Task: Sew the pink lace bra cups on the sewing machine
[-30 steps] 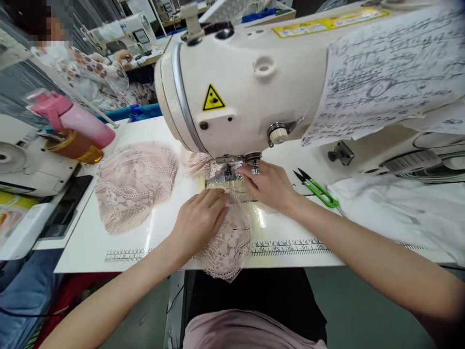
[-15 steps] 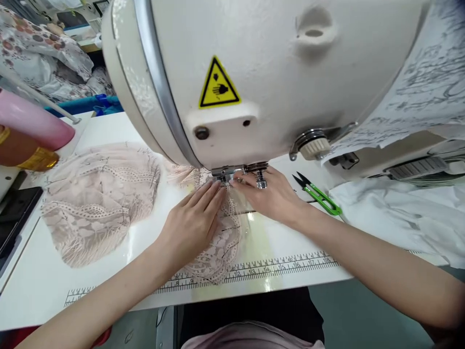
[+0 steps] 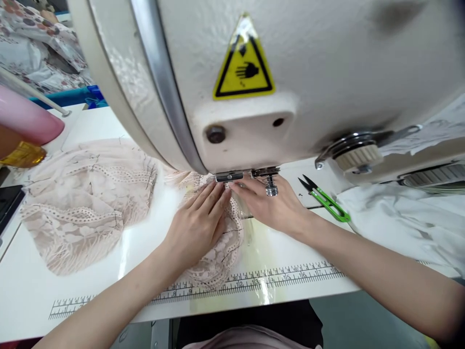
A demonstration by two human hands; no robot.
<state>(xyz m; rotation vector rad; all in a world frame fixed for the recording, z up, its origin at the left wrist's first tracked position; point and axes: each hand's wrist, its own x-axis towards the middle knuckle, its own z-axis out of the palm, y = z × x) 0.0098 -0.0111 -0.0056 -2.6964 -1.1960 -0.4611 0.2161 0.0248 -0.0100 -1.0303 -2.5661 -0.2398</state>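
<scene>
My left hand (image 3: 198, 225) lies flat on a pale pink lace piece (image 3: 227, 247), with its fingers stretched out toward the sewing machine's presser foot area. From the other side, my right hand (image 3: 274, 203) reaches in; its visible fingers extend to the edge of the lace beside the foot. Metal parts under the sewing machine head (image 3: 232, 135) partly cover the right fingertips. The needle is hard to make out. To the left, a second pink lace piece (image 3: 90, 194) with dark thread ends and a fringed edge lies on the white table.
Green thread snips (image 3: 329, 201) lie right of my right hand, beside white cloth (image 3: 403, 218). A printed ruler scale (image 3: 290, 277) runs along the table's front edge. At left are a pink thread cone (image 3: 29, 116), an amber cone base (image 3: 23, 154) and a dark flat device (image 3: 10, 206).
The view has moved closer to the machine head, which appears larger. Both hands keep about the same place at the presser foot, and the lace under them has barely shifted.
</scene>
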